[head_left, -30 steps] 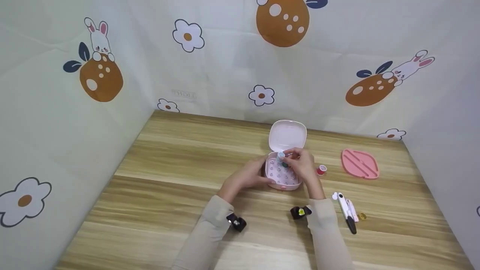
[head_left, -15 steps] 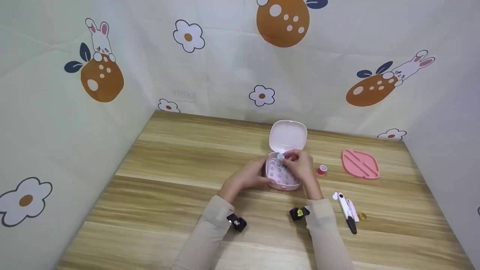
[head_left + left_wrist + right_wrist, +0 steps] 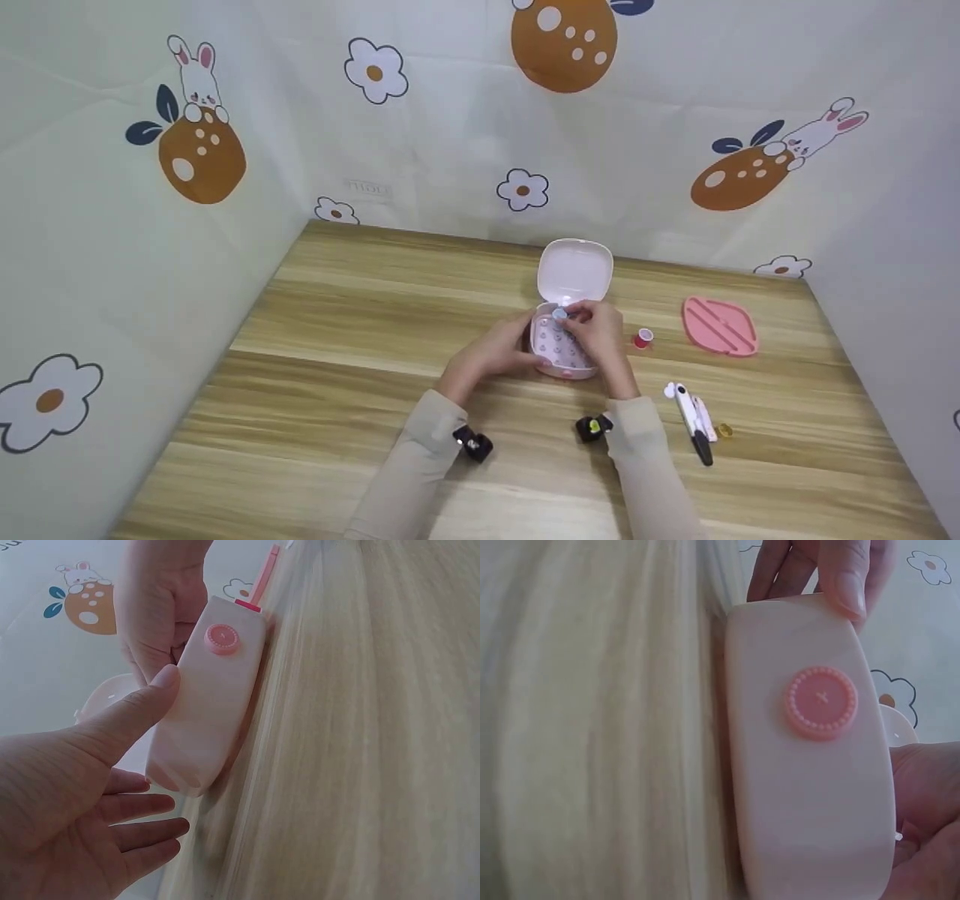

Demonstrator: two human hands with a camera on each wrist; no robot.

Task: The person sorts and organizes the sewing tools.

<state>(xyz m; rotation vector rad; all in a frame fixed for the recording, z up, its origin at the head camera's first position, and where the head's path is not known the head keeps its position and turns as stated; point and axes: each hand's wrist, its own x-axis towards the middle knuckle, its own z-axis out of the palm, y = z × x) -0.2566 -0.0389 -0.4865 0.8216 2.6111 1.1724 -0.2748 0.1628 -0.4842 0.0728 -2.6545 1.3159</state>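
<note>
A pale pink sewing box (image 3: 568, 373) stands with its lid (image 3: 576, 271) raised at the back; short pegs line its floor. My left hand (image 3: 506, 349) holds the box's left side, thumb at the front rim, as the left wrist view also shows. My right hand (image 3: 600, 330) pinches a light blue thread spool (image 3: 559, 314) upright inside the box near the back. In the right wrist view, the box's front with its pink button clasp (image 3: 822, 702) covers the spool and part of my right hand (image 3: 928, 817).
Right of the box stands a red thread spool (image 3: 643, 339), with a pink slotted tray (image 3: 720, 326) beyond it. Nearer me lie a white-and-black seam-ripper-like tool (image 3: 693, 424), a slim pale pink piece (image 3: 705, 420) and a small yellow ring-like item (image 3: 724, 430).
My right hand has shifted slightly left and down, lowering the blue spool into the box. A dark green spool seen beside it earlier is now hidden by the hand. The left hand stays put.
</note>
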